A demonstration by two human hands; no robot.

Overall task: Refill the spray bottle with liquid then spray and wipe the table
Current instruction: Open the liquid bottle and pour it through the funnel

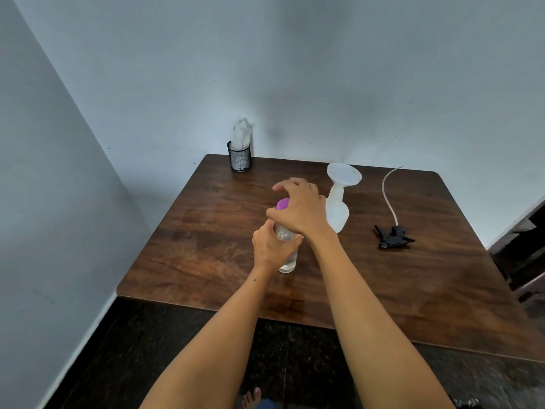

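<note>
A clear bottle [288, 262] of liquid with a purple cap [282, 204] stands mid-table. My left hand [269, 246] grips its body from the left. My right hand [302, 209] reaches over from the right, its fingers and thumb curled round the cap. Just right of them stands the white spray bottle [337, 212], headless, with a white funnel [344, 174] set in its neck. Its black spray head [393, 237] lies on the table to the right, the white dip tube [387, 191] curving away toward the back.
The brown wooden table [200, 249] sits in a corner, with walls at the back and left. A black mesh cup [239, 158] holding white tissue [241, 134] stands at the back left corner. Dark furniture shows at the right edge.
</note>
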